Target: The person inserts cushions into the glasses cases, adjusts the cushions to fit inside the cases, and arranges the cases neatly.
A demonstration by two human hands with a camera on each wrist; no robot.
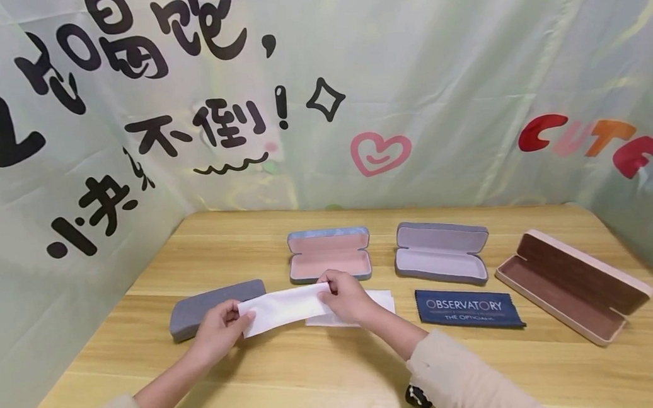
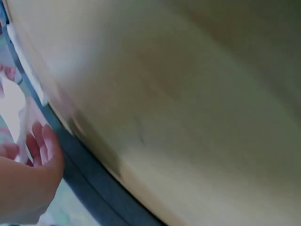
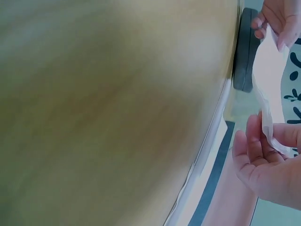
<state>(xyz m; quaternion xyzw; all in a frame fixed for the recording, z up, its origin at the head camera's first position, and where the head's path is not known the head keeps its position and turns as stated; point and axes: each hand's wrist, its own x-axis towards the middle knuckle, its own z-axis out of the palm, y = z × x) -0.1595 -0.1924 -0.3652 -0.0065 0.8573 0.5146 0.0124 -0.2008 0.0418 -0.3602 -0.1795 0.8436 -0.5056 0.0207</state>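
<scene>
Your left hand pinches one short end of a white cloth between thumb and fingers, and your right hand pinches the other, so both grips are taken on the same piece. The cloth spans the gap between them, raised off the table; its long axis runs almost side to side, the right end sitting higher in the head view. In the right wrist view the strip bows a little between your grips.

That axis is, I judge, what your next move turns on: it lies roughly parallel to the long side of the open blue case with pink lining, just beyond your right hand, the nearer of the two. Your left hand is nearer the closed grey case. A second white cloth lies on the table, partly hidden by your right hand and forearm. Farther right are an open grey case and a navy cloth.
</scene>
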